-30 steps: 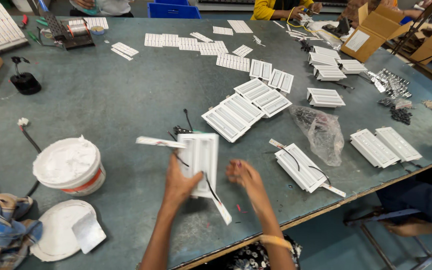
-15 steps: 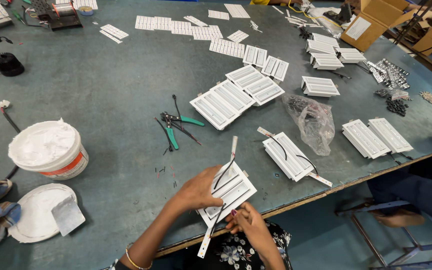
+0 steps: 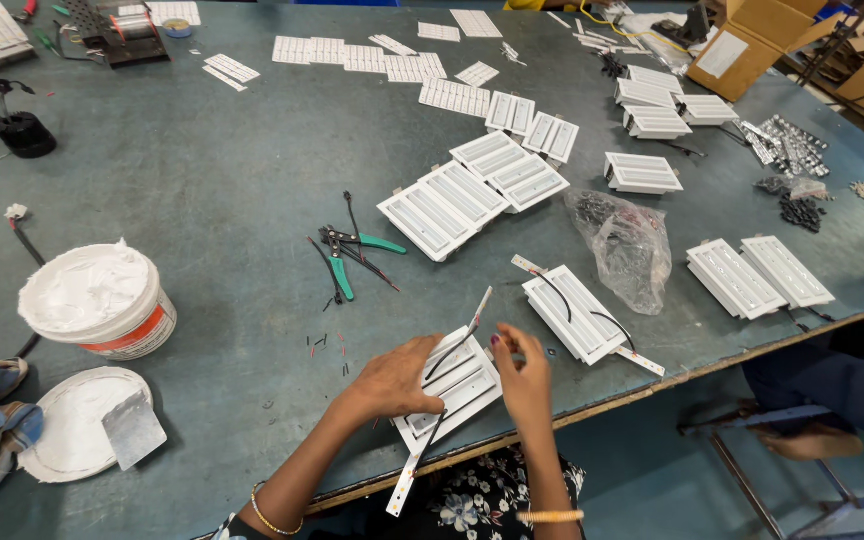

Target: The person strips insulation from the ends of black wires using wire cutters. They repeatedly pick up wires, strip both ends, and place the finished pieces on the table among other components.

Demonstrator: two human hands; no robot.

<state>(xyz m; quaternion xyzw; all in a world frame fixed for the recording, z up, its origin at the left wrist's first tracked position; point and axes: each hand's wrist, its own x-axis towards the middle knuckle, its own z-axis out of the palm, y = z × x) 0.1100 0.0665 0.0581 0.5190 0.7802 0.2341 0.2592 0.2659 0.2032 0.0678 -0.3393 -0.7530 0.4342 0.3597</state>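
At the table's (image 3: 202,200) near edge, the left hand (image 3: 392,380) pressed flat on the white louvred panel (image 3: 457,390); the right hand (image 3: 522,370), just beside, pinched its black wire (image 3: 452,355), the panel's long axis running diagonally.

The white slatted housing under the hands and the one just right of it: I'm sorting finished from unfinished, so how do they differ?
The housing under the hands is pressed down by the left hand, with the right hand at its edge; the housing to the right lies untouched. The first hangs partly over the table edge; the second lies fully on the table. Both are white, slatted, with black wires and a thin strip.
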